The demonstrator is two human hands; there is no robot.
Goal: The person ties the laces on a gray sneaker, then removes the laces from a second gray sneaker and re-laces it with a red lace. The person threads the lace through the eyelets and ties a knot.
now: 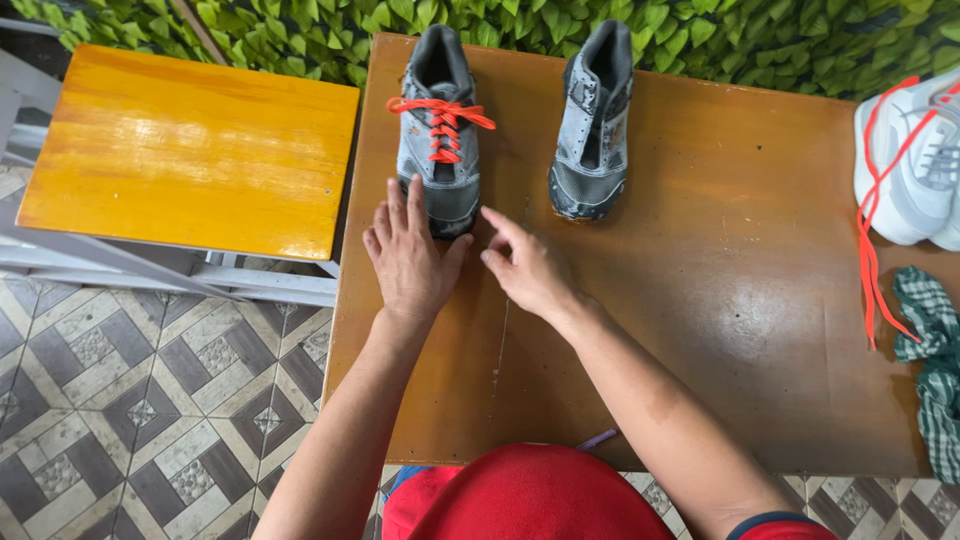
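While the laced grey shoe (438,130) sits toe-toward-us at the far-left part of the brown bench (720,300), we read the step as finishing with it: orange lace (441,118) threaded and tied in a bow, both hands at its toe. Largest first: bench is scuffed brown wood, a seam running toward us between the hands. Left of it, well apart across a gap, a glossy yellow stool (190,150) on a grey frame. Patterned grey floor tiles (130,400) below, leafy green wall (330,30) behind. Unlaced grey shoe (592,125) stands just beside the laced one, no lace in its eyelets. White shoe (905,160) at the right edge, loose orange lace trailing down; green checked cloth (935,360) near it. Left hand (405,255): grip spread flat, fingertips touching the toe's left side, holding nothing. Right hand (525,265): grip loosely curled, index pointing at the toe, pinching nothing. Our judgement: next move calls for shifting to the unlaced shoe, and for a lace.
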